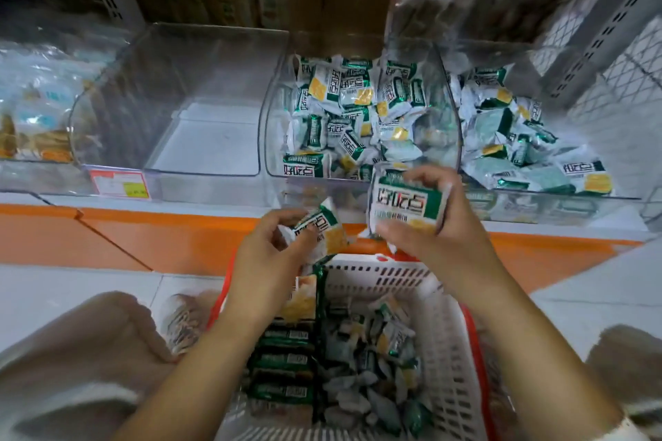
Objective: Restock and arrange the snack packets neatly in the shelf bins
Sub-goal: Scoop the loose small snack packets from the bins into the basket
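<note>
Head view looks down on the right hand [430, 225], raised just in front of the shelf edge with its fingers curled over the top and its thumb under the bottom of a green-and-white packet [406, 206], which is held flat with its printed face toward the camera. The left hand [265, 254] is lower and just to the left, apart from the right hand, pinching a second packet [318, 229] of the same design between thumb and fingertips; this packet is tilted and its yellow corner points down to the right. Both hands hover above the far end of a white slatted basket [444, 315] with a red rim. Inside the basket, loose small packets [372, 372] lie jumbled on the right side, and a row of larger dark green packs [283, 362] is stacked along the left side. Pale fuzzy sleeves [71, 369] frame the bottom corners.

Beyond the hands, the shelf carries clear plastic bins side by side. The middle bin [268, 140], directly behind the right hand, holds a heap of matching packets [344, 107] lying at all angles. The right bin [559, 194] touches it and holds more of them, spread lower. Another clear bin [118, 100] stands just left of the middle one, with a red-and-white price label [120, 184] on the shelf front below it. A further bin [32, 111] at the far left holds different, blurred snacks. An orange band [161, 236] runs under the shelf edge, and brown cardboard boxes [322, 11] stand behind the bins
</note>
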